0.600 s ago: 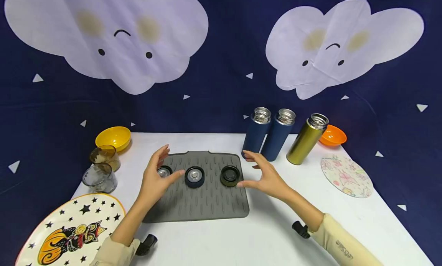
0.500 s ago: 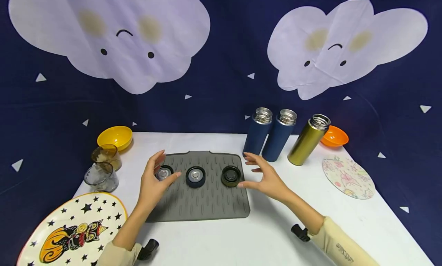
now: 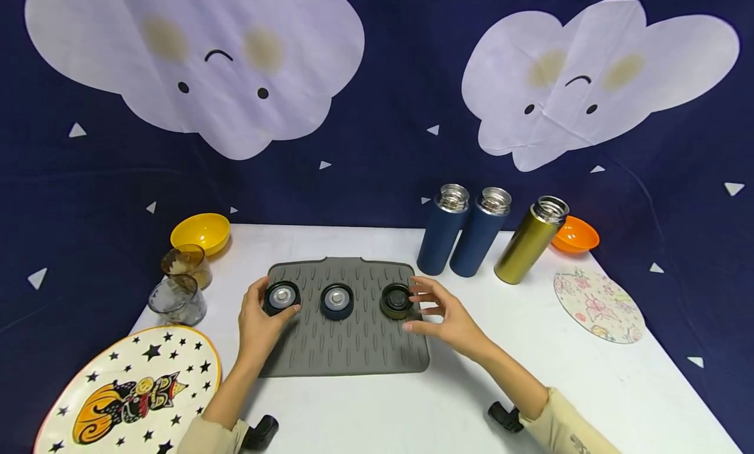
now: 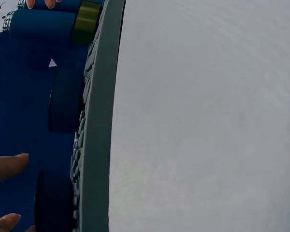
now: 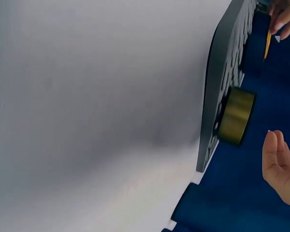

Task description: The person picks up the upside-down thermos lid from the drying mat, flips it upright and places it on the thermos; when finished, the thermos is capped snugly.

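Three bottle lids lie underside up on a grey ridged mat [image 3: 353, 349]. My left hand [image 3: 259, 326] spreads its thumb and fingers about the left dark blue lid [image 3: 282, 297]. In the left wrist view its fingertips hover just above that lid [image 4: 54, 203]. The middle blue lid [image 3: 337, 301] lies untouched between the hands. At the right, my right hand [image 3: 444, 320] is beside the olive lid [image 3: 396, 301], thumb and fingers apart. The right wrist view shows a gap between those fingers [image 5: 275, 153] and the lid's olive wall [image 5: 237, 116].
Two blue bottles [image 3: 438, 238] [image 3: 480, 235] and an olive bottle [image 3: 527, 244], all uncapped, stand behind the mat at right. An orange bowl [image 3: 576, 237] and floral disc [image 3: 597, 303] are farther right. At left are a yellow bowl [image 3: 200, 235], two glasses [image 3: 177, 300] and a cat plate [image 3: 182, 388].
My left hand has lowered towards the left lid, its thumb now near the lid's front edge. My right hand has moved slightly down beside the olive lid. The view has shifted a little.
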Motion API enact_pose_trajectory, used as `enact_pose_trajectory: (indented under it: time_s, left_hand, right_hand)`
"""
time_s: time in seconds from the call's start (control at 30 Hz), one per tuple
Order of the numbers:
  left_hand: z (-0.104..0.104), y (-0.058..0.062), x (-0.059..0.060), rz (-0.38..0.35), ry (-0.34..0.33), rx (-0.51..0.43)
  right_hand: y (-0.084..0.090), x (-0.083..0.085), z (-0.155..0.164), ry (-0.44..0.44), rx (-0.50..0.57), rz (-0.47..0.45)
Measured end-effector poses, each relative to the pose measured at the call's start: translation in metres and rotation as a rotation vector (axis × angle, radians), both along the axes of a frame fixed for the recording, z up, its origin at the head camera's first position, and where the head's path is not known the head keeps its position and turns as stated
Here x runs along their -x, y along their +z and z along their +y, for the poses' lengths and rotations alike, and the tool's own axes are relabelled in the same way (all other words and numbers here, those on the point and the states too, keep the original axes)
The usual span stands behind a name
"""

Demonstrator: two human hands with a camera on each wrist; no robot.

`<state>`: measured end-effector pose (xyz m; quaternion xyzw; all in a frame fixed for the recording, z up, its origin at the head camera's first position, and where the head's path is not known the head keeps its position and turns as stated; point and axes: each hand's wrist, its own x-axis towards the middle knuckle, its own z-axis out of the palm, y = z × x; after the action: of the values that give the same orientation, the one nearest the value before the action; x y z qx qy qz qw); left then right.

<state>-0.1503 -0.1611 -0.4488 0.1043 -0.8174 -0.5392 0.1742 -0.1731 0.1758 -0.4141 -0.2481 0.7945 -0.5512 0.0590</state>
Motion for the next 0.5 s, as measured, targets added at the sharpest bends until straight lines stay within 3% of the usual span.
enact_pose_trajectory:
  time_s: [0.13, 0.33, 0.5]
  left_hand:
    - [-0.001, -0.003, 0.003, -0.069, -0.013, 0.05]
    - [-0.004, -0.006, 0.008, -0.191, -0.042, 0.23]
    - [-0.004, -0.008, 0.008, -0.16, 0.007, 0.29]
  right_hand:
    - [0.0, -0.005, -0.005, 0.029, 0.029, -0.033]
    - [0.0, -0.013, -0.012, 0.084, 0.066, -0.118]
    - [-0.002, -0.019, -0.02, 0.119, 0.092, -0.178]
